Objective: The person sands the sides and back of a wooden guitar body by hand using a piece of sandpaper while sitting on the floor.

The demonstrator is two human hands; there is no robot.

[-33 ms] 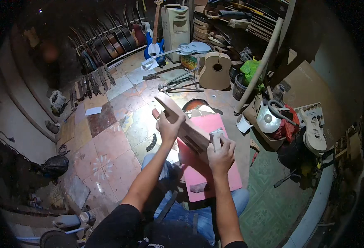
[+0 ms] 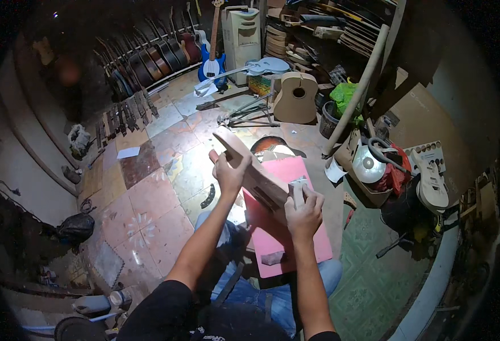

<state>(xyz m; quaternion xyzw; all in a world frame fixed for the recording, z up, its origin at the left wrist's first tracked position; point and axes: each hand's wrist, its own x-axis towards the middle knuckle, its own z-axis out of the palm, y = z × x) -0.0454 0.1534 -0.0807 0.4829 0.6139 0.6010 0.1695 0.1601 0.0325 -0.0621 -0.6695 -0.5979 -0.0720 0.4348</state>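
On the floor: worn tiles point(image 2: 148, 199) in red, cream and brown covered the room, with a green patterned patch point(image 2: 375, 284) toward the right edge.
Back wall: a row of guitars point(image 2: 148, 59) leaned side by side, a blue guitar point(image 2: 211, 65) at its right end.
Room, far side: an unfinished guitar body point(image 2: 296, 98) stood upright near a pale pole point(image 2: 355, 91) that leaned against shelves of wood.
Container, bucket: a dark bucket point(image 2: 329, 120) beside the pole held something green; what it was could not be told.
Container, box: an open cardboard box point(image 2: 369, 190) at the right held a shiny round disc point(image 2: 368, 163) and red cloth.
Lap: a pink board point(image 2: 292, 238) lay across the person's knees.
Wooden piece: a long pale wooden piece point(image 2: 255, 170) rested tilted over the pink board's far edge.
Left hand: the left hand point(image 2: 230, 170) was wrapped around the wooden piece near its upper end.
Right hand: the right hand point(image 2: 304, 210) was closed on a small pale block point(image 2: 297, 190) pressed against the wooden piece's lower end.
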